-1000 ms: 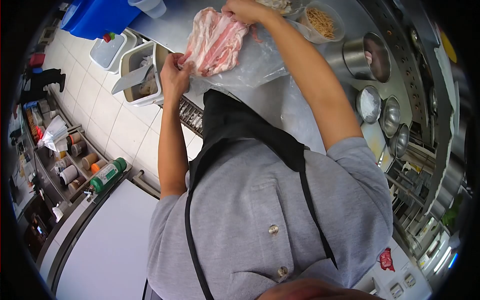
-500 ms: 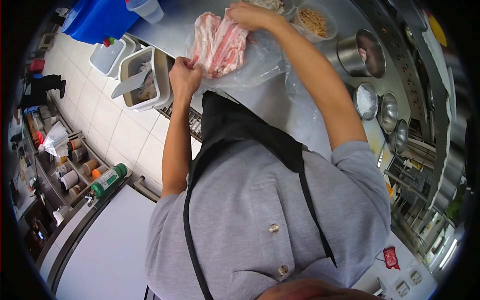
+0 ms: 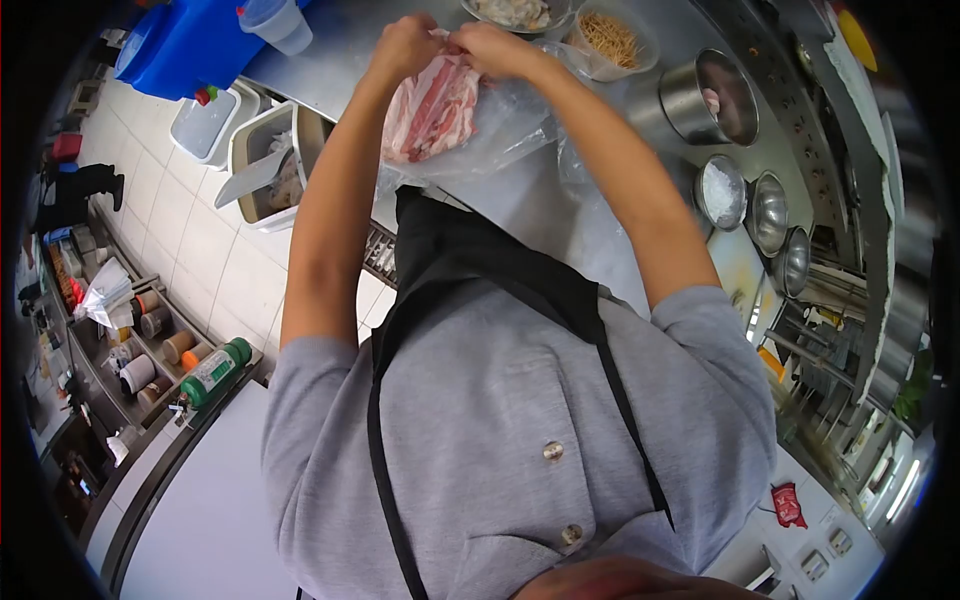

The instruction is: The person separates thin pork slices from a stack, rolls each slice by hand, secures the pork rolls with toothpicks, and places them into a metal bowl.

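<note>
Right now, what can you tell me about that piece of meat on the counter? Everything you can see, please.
The meat looks raw, soft and moist, with pink-red and whitish streaks running lengthwise. It lies on crinkled clear plastic over the metal counter. The left hand and right hand meet at its far end, seemingly pinching it and hiding that edge; the near end lies uncovered.

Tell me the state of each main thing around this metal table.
Striped pink-and-white raw meat: unwrapped.
Thin clear plastic sheet: wrinkled, beneath the meat.
Left hand: at the meat's far edge, grip partly hidden.
Right hand: likewise.
Round clear plastic tub: open, holding thin wooden sticks.
Cylindrical steel pot: open, pale piece inside.
Round steel bowl: open, white contents.
White rectangular plastic bin: open.
</note>
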`<state>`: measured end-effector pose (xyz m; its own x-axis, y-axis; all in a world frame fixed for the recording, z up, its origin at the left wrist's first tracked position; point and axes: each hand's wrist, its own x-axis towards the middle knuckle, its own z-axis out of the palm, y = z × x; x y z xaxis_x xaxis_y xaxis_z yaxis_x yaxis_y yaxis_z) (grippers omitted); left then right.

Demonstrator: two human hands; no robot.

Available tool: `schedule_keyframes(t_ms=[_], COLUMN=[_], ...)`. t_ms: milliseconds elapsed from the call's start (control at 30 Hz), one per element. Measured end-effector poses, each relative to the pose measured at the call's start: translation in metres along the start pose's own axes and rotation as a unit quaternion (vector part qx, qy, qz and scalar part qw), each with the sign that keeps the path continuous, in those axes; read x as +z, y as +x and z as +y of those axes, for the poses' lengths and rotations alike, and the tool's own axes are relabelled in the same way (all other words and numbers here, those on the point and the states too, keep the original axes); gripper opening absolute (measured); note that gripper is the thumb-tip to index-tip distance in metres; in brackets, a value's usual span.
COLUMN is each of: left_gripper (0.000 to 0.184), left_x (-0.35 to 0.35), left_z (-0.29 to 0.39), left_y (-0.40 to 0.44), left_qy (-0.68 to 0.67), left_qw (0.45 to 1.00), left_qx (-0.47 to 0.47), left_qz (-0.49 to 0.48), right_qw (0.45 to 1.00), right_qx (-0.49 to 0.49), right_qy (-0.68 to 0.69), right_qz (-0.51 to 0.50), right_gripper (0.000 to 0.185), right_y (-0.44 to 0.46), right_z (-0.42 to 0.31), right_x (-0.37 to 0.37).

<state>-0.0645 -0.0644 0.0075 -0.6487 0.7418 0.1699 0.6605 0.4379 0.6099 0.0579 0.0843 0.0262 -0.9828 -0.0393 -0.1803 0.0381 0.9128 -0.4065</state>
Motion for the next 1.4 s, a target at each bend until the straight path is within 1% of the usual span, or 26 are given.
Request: schedule_keyframes(t_ms=[33,100,167,233,267,333,367,433,467,533,567,633,667,733,767,833,867,933,967,1033,1067,1133,1167,1233,1367,1400], left_gripper=[0.050,0.052,0.054,0.051,0.051,0.048,0.048,0.047,0.047,0.043,0.043,0.043,0.043,0.045,0.045,0.045,0.045,0.046,0.046,0.049,0.049,0.051,0.051,0.038,0.038,0.038], left_x=[0.005,0.009,0.013,0.014,0.016,0.021,0.022,0.021,0.023,0.024,0.024,0.023,0.023,0.025,0.026,0.033,0.035,0.035,0.034,0.032,0.032,0.025,0.024,0.025,0.014,0.012], left_z=[0.001,0.001,0.002,0.002,0.003,-0.001,-0.005,-0.015,-0.020,-0.030,-0.038,-0.053,-0.055,-0.048,-0.050,-0.064,-0.068,-0.069,-0.070,-0.062,-0.058,-0.043,-0.039,-0.039,-0.045,-0.043], left_y=[0.008,0.017,0.022,0.032,0.034,0.036,0.038,0.041,0.040,0.037,0.035,0.034,0.033,0.030,0.029,0.031,0.031,0.030,0.029,0.023,0.021,0.016,0.013,0.011,0.013,0.013], left_qy=[0.025,0.050,0.075,0.025,0.027,0.042,0.044,0.013,0.013,0.072,0.073,-0.019,-0.018,0.065,0.065,0.019,0.018,0.029,0.028,-0.022,-0.023,0.002,0.002,-0.053,-0.030,-0.009], left_qw=[0.997,0.997,0.995,0.987,0.987,0.989,0.989,0.987,0.987,0.995,0.995,0.995,0.994,0.995,0.995,0.998,0.998,0.997,0.997,0.994,0.994,0.992,0.993,0.989,0.992,0.989], left_qx=[-0.021,-0.022,-0.023,-0.075,-0.074,-0.073,-0.074,-0.100,-0.101,-0.057,-0.060,-0.089,-0.091,-0.075,-0.075,-0.048,-0.046,-0.035,-0.031,-0.085,-0.081,-0.109,-0.106,-0.104,-0.086,-0.099], left_qz=[-0.067,-0.056,-0.058,-0.140,-0.140,-0.122,-0.124,-0.125,-0.127,-0.036,-0.036,-0.051,-0.051,-0.011,-0.012,0.027,0.026,0.064,0.062,0.066,0.064,0.059,0.058,0.094,0.091,0.106], right_qw=[1.000,0.987,0.989,0.993,0.993,0.994,0.994,0.976,0.977,0.975,0.975,0.954,0.954,0.973,0.973,0.974,0.974,0.973,0.973,0.979,0.979,0.973,0.973,0.971,0.958,0.949], right_qx=[0.001,-0.077,-0.054,-0.009,-0.009,-0.018,-0.018,-0.150,-0.150,-0.160,-0.162,-0.218,-0.219,-0.187,-0.185,-0.174,-0.172,-0.167,-0.163,-0.130,-0.125,-0.132,-0.129,-0.105,-0.113,-0.114], right_qy=[-0.003,-0.081,-0.075,-0.063,-0.062,-0.097,-0.094,-0.101,-0.099,-0.083,-0.081,-0.078,-0.076,-0.060,-0.060,-0.058,-0.058,-0.079,-0.080,-0.104,-0.105,-0.091,-0.092,-0.109,-0.101,-0.063], right_qz=[0.002,0.112,0.113,0.098,0.100,0.052,0.052,0.119,0.118,0.133,0.131,0.192,0.192,0.123,0.122,0.132,0.132,0.139,0.141,0.122,0.124,0.169,0.171,0.182,0.243,0.286], right_gripper=[0.029,0.030,0.029,0.029,0.029,0.029,0.029,0.026,0.026,0.023,0.023,0.038,0.038,0.043,0.043,0.045,0.045,0.045,0.045,0.042,0.042,0.037,0.037,0.028,0.029,0.027], right_y=[-0.003,-0.011,-0.010,-0.009,-0.009,-0.013,-0.016,-0.026,-0.032,-0.049,-0.061,-0.087,-0.100,-0.128,-0.142,-0.169,-0.181,-0.201,-0.210,-0.226,-0.234,-0.247,-0.253,-0.262,-0.279,-0.287], right_z=[0.000,0.000,-0.002,-0.004,-0.004,-0.007,-0.008,-0.011,-0.014,-0.030,-0.037,-0.048,-0.055,-0.072,-0.081,-0.096,-0.101,-0.108,-0.111,-0.116,-0.117,-0.118,-0.117,-0.117,-0.116,-0.117], right_x=[0.003,0.008,0.010,0.010,0.007,0.004,0.003,-0.002,-0.003,-0.011,-0.013,-0.018,-0.021,-0.030,-0.036,-0.047,-0.051,-0.059,-0.062,-0.067,-0.070,-0.076,-0.078,-0.085,-0.103,-0.110])
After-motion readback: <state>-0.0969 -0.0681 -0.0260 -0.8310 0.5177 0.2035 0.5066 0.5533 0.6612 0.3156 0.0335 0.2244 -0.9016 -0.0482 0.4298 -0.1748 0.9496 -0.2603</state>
